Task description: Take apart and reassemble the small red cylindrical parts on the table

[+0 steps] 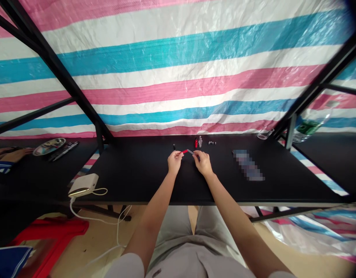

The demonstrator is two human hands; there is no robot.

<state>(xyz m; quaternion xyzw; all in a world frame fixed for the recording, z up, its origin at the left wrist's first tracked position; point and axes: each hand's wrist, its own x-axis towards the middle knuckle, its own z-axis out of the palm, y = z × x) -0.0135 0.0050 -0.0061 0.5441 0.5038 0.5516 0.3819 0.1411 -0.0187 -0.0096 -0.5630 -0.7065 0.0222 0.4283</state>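
Observation:
My left hand (pixel 175 161) and my right hand (pixel 203 162) meet over the middle of a black table (pixel 137 177). The left fingers pinch a small red piece (pixel 185 151). The right fingers pinch a thin grey stick-like part (pixel 190 151) that touches the red piece end to end. Just beyond the hands lie a small black cap (pixel 174 146), a small red bottle (pixel 196 143), a clear little vial (pixel 200 141) and several tiny metal bits (pixel 212 143).
A white power bank (pixel 83 185) with a cable sits at the table's left front corner. A clear cup (pixel 265 133) stands far right. On a neighbouring table at left lie a metal tray (pixel 49 146), pens (pixel 63 151) and another person's hand (pixel 8 154). Black frame posts rise at both sides.

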